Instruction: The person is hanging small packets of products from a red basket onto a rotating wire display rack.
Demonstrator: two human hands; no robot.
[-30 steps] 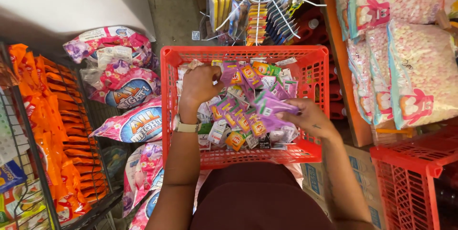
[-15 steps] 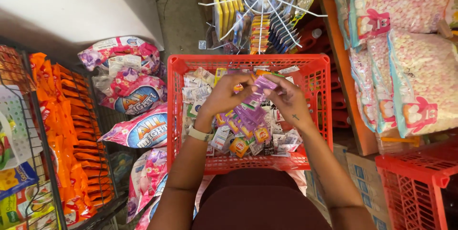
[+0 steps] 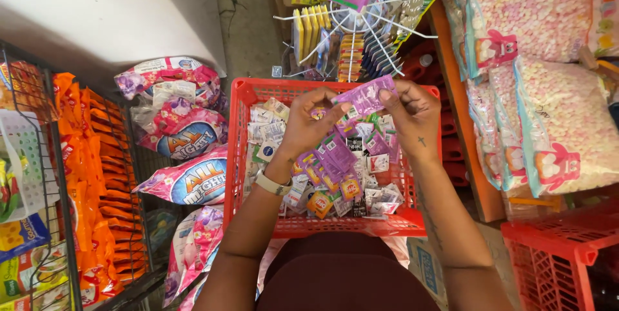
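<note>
Overhead, both hands are raised above a red plastic basket [image 3: 258, 156] that rests on the person's lap, and together they hold one strip of purple sachets [image 3: 366, 96] stretched between them. The left hand [image 3: 308, 124] pinches the strip's left end, fingers [image 3: 329, 117] pressed together on the foil; the right hand [image 3: 412, 114] grips the right end, its fingers closed over the top edge. The strip hangs just above the basket's far rim, tilted up toward the right.

Below the hands the basket is filled with loose small sachets [image 3: 335, 175], purple, white and orange, heaped nearly to the rim. A watch [image 3: 272, 184] sits on the left wrist, over the basket's left half.

Room is tight on every side. Against the basket's left wall lie pink and white bagged packs [image 3: 187, 179], and beyond them a wire rack of orange packets [image 3: 84, 175]. Past the far rim stands a white wire spinner [image 3: 351, 21] with hanging goods, its prongs reaching close to the raised strip. To the right, large clear bags of pink and white puffs [image 3: 561, 124] press in along an orange shelf edge [image 3: 461, 111], and a second red basket [image 3: 561, 253] sits at the lower right. The only free space is the air straight above the sachets, between the two forearms.
</note>
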